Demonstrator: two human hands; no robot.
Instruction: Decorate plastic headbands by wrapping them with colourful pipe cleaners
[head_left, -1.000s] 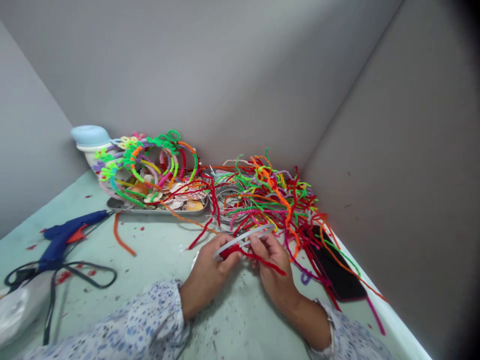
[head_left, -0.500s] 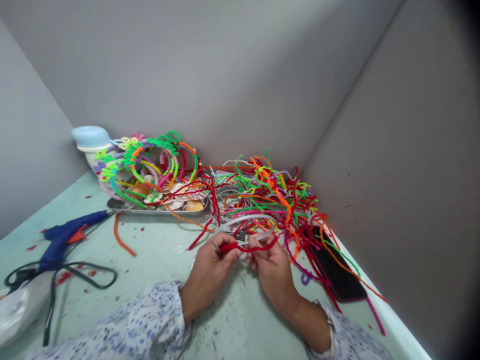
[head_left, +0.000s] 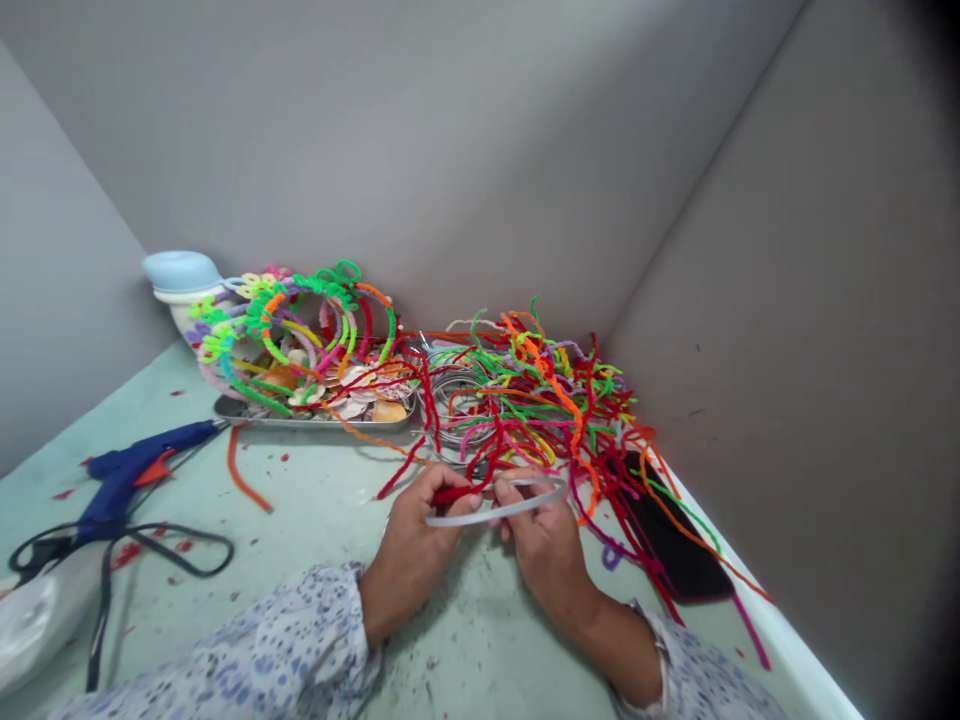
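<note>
In front of me is a thin whitish headband (head_left: 480, 517), its arc now towards me. A red pipe cleaner (head_left: 454, 494) is wound on part of it, with a loose tail rising beyond my fingers. My left hand (head_left: 416, 530) is closed on the red-wrapped part, thumb and fingers pinched together. My right hand (head_left: 544, 535) pinches the bare band beside the wrapping, close to the left fingertips. The fingers hide the exact spot where the wrapping ends.
Behind my hands lies a tangle of colourful pipe cleaners (head_left: 555, 380) and wire coils (head_left: 457, 385). Finished pipe-cleaner rings (head_left: 270, 320) rest over a shell-filled metal tray (head_left: 330, 424). A blue glue gun (head_left: 135, 470) with its cord is left; a black phone (head_left: 679, 550) is right.
The headband has swung over, its arc moving from beyond my hands to the near side. The loose red tail now points up and away instead of lying across my right fingers.
</note>
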